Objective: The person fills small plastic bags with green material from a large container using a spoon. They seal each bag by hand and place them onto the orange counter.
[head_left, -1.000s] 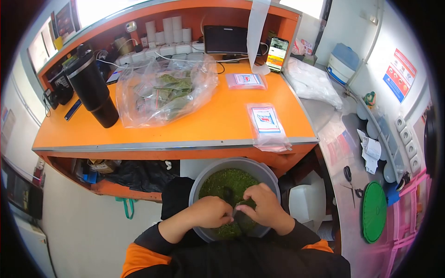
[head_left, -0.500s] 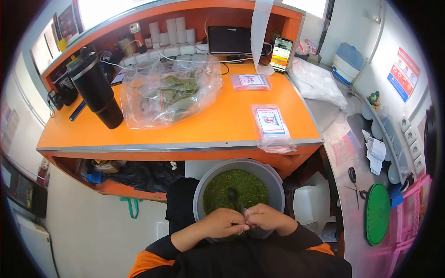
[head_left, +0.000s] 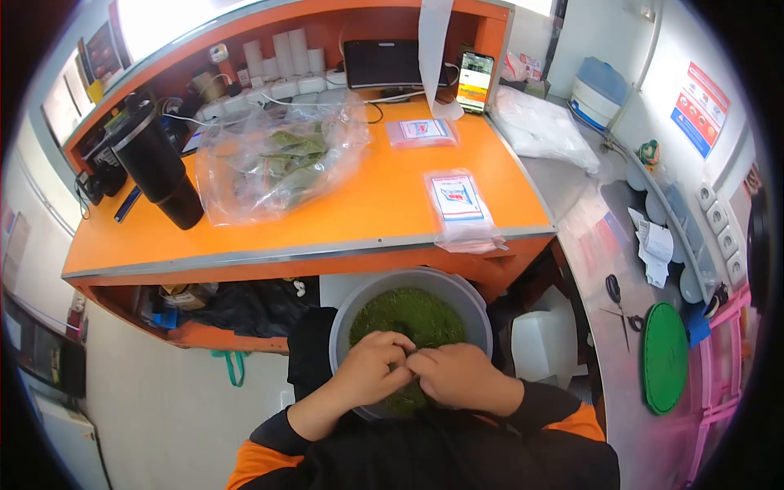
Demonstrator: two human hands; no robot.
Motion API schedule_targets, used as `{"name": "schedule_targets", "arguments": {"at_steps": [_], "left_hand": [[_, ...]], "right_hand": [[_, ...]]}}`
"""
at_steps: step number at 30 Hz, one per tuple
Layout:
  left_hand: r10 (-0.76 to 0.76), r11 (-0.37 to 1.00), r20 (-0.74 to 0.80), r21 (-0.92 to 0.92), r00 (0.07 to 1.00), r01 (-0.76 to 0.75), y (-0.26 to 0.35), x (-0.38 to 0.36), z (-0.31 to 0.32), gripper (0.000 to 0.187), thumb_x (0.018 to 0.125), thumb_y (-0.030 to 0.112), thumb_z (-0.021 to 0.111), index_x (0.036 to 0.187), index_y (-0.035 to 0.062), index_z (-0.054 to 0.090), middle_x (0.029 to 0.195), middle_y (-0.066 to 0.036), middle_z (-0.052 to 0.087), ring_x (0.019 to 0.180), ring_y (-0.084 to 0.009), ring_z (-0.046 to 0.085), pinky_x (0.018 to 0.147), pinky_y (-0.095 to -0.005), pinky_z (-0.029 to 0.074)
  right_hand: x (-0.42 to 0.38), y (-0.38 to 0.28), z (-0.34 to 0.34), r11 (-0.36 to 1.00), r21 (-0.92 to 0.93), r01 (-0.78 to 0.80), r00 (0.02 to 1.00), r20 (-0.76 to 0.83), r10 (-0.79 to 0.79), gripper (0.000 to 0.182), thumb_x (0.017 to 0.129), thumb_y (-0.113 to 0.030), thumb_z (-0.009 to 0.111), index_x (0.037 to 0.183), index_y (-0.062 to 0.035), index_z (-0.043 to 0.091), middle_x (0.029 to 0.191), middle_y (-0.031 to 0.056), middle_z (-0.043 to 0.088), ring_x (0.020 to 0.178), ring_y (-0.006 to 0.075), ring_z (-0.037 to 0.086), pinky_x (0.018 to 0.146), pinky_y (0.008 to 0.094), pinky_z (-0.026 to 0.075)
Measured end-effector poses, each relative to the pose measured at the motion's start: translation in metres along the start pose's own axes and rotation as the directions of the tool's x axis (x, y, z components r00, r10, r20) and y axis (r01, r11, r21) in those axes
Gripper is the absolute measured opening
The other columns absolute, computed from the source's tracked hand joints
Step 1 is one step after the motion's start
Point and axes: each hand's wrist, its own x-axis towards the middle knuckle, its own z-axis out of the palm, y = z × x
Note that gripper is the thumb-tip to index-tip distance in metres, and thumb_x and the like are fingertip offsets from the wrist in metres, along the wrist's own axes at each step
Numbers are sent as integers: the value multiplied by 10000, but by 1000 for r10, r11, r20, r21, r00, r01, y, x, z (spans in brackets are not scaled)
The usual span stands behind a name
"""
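A grey round tub (head_left: 337, 327) holds finely shredded green material (head_left: 420, 314). Over it, my left hand (head_left: 371, 369) and my right hand (head_left: 465, 377) meet with fingertips pinched together. What they grip is mostly hidden by the fingers. Something dark shows just above the fingertips, too small to name. On the orange desk (head_left: 327, 241), a large clear plastic bag (head_left: 282, 163) contains several small packets of green material. A stack of clear bags with printed labels (head_left: 461, 204) lies at the desk's front edge, and another stack (head_left: 422, 132) lies farther back.
A black tumbler (head_left: 157, 167) stands on the desk's left. Behind are a dark screen (head_left: 394, 64) and a lit phone (head_left: 474, 82). The metal counter on the right bears scissors (head_left: 618, 298), a green lid (head_left: 664, 358) and papers (head_left: 655, 249). A white bin (head_left: 543, 347) is beside the tub.
My hands have risen a little over the tub, and my fingers now cover the dark spoon-like object seen earlier. The whole view has shifted slightly, moving the desk and tub left in the picture.
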Motion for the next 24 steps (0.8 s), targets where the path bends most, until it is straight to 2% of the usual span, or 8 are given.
{"name": "schedule_targets", "arguments": {"at_steps": [2, 5, 7, 10, 12, 15, 19, 24], "left_hand": [[-60, 998, -32, 34, 998, 61, -8, 0, 5, 118, 735, 126, 654, 672, 50, 589, 961, -110, 624, 884, -308, 579, 794, -376, 449], [-70, 808, 159, -570, 985, 150, -9, 4, -1, 282, 696, 215, 742, 893, 46, 632, 999, -103, 625, 937, -261, 590, 806, -343, 447], [66, 874, 364, -471, 929, 122, -9, 5, -13, 574, 647, 261, 792, 1116, 20, 566, 1038, -103, 621, 931, -197, 587, 797, -305, 454], [-69, 929, 595, -255, 801, 269, -12, 9, -22, 591, 659, 208, 776, 1163, 25, 528, 1024, -76, 602, 905, -165, 576, 801, -284, 453], [59, 806, 441, -550, 895, 218, -23, 1, -24, 576, 648, 137, 763, 1166, 40, 529, 955, -38, 582, 890, -136, 560, 796, -264, 445], [-20, 669, 225, -721, 974, 180, -23, -11, -38, 686, 602, 111, 770, 1219, 58, 476, 899, -15, 493, 882, -136, 514, 848, -283, 406], [-118, 552, 56, -826, 991, 112, -24, -21, -41, 890, 535, 292, 782, 1292, 34, 392, 921, -9, 424, 867, -125, 426, 799, -271, 352], [-202, 540, 65, -825, 977, 167, -15, -28, -45, 947, 483, 418, 755, 1244, -2, 379, 938, -19, 377, 850, -123, 377, 775, -260, 322]], "right_hand": [[-2, 3, -3, 1000, 21, 21, 994, 110, -23, 132, 724, -136, 593, 827, -86, 529, 750, 73, 587, 622, 263, 607, 533, 378, 496], [-1, 2, -8, 993, 117, -11, 983, 181, -11, 137, 738, -140, 594, 847, -87, 531, 757, 78, 603, 638, 269, 616, 540, 383, 504], [-1, -4, -8, 982, 189, -23, 977, 213, -18, 131, 745, -147, 596, 846, -90, 534, 777, 83, 609, 646, 272, 619, 548, 384, 505], [-1, -7, -7, 949, 314, 5, 986, 158, -57, 128, 755, -168, 605, 835, -92, 542, 829, 96, 609, 654, 273, 619, 557, 379, 503], [5, -6, -12, 911, 409, 40, 999, -49, -21, 139, 763, -191, 616, 828, -90, 545, 861, 104, 603, 660, 271, 618, 560, 370, 499], [-2, -4, -6, 734, 671, -100, 875, -291, 386, 166, 776, -224, 629, 827, -89, 547, 889, 104, 596, 688, 282, 616, 587, 380, 491], [-4, 14, 47, 898, 89, -430, 864, 328, 381, 231, 781, -219, 646, 869, -35, 537, 860, 147, 613, 753, 319, 599, 647, 427, 471], [-4, 21, 77, 858, -29, -513, 771, 423, 476, 204, 794, -125, 546, 975, -31, 537, 844, 177, 620, 785, 354, 616, 662, 458, 473]]}}
